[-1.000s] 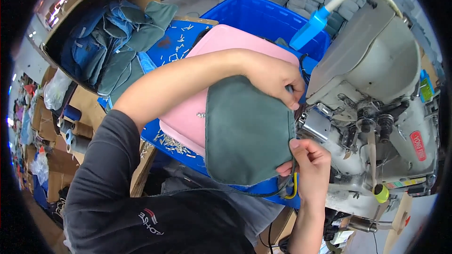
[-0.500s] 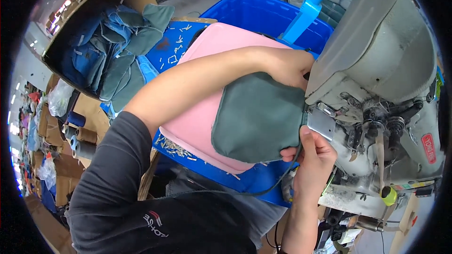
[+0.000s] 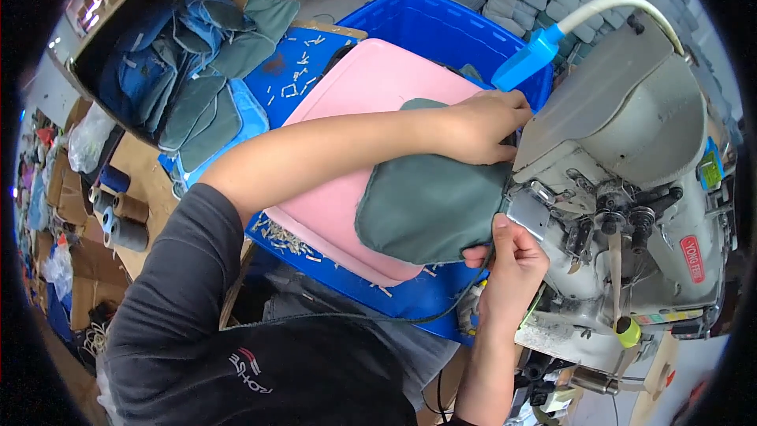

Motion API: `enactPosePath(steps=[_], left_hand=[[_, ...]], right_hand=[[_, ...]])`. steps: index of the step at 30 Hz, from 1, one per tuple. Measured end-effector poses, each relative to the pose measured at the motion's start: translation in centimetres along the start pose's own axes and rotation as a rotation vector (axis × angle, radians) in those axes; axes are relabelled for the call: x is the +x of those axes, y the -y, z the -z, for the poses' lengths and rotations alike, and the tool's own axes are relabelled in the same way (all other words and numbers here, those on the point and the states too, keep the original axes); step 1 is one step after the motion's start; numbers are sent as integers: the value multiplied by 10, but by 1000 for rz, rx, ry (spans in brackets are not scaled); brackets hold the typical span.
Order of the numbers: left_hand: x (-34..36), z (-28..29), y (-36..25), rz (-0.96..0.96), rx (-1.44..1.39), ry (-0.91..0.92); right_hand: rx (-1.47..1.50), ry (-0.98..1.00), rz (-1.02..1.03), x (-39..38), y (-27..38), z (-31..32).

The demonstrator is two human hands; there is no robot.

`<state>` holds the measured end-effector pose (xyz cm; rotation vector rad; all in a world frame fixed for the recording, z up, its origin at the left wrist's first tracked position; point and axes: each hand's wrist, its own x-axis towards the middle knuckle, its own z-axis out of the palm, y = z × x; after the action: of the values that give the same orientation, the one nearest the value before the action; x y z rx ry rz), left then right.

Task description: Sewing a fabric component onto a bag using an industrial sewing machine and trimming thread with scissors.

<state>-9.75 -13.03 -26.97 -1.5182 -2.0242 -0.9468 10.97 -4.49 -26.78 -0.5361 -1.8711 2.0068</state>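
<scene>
A dark green fabric piece (image 3: pixel 434 209) with a rounded outline lies over a pink board (image 3: pixel 323 189), its right edge at the metal plate (image 3: pixel 529 213) of a grey sewing machine (image 3: pixel 623 110). My left hand (image 3: pixel 485 128) reaches across the fabric, fingers curled at its far right edge beside the machine; the fingertips are partly hidden. At the near right corner, my right hand (image 3: pixel 512 262) pinches the fabric edge together with a narrow dark green binding strip (image 3: pixel 426 318). The strip trails from there leftward across my lap. The needle area is hidden.
An open cardboard box (image 3: pixel 102 79) of blue and green fabric pieces stands at far left. Beyond the board is a blue bin (image 3: pixel 410 20); a blue lamp head (image 3: pixel 527 59) hangs nearby. Thread cones (image 3: pixel 128 221) stand left, and scraps litter the blue tabletop (image 3: pixel 339 268).
My left hand has shifted slightly at the machine, and a fabric corner now shows beyond my forearm. My right hand keeps its pinch. The whole view has shifted a little.
</scene>
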Motion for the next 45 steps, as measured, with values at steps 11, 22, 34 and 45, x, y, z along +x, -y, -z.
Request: enactPosePath(steps=[11, 22, 34, 45], left_hand=[[-68, 63, -104, 123, 107, 163], [-86, 41, -134, -172, 187, -81], [-90, 44, -129, 35, -88, -171], [-88, 42, -134, -82, 49, -79]], right_hand=[[86, 14, -89, -61, -14, 23], [147, 306, -86, -136, 20, 24], [97, 216, 63, -87, 12, 30], [239, 124, 107, -29, -24, 11]])
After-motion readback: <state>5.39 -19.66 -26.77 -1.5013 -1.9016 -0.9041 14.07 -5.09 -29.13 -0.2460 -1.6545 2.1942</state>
